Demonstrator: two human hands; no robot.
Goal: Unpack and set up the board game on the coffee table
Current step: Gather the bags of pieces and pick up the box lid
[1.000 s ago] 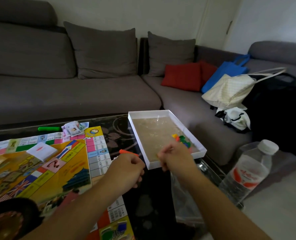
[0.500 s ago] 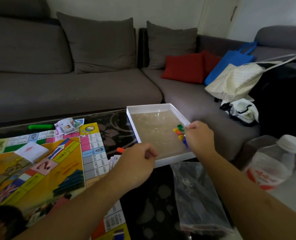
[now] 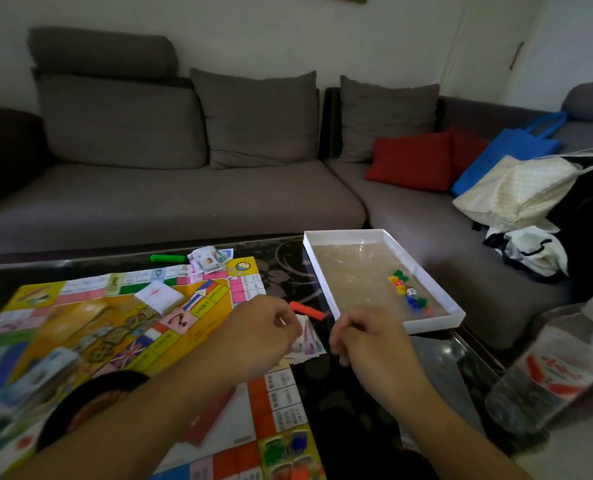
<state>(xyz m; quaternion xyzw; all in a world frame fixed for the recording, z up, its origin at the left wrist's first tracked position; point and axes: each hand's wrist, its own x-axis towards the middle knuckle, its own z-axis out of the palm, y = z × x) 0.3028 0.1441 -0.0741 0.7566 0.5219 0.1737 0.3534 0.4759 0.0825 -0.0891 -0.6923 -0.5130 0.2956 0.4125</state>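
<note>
So the game board is already spread flat across the lower left of the frame, and the white box tray sits right of centre with the little coloured pawns and a die bunched near its right wall. Left hand is curled with an orange stick poking out past the fingers, looks pinched but can't swear to it. Right hand is loosely curled just below the tray, can't tell if it's holding anything. Those pieces look tiny, light, hard plastic, probably skittery, so I'd fingertip-pinch them or lift the tray by its long walls and tip.

Two curled hands, left hand and right hand, above game board, beside white box tray of coloured pieces.
</note>
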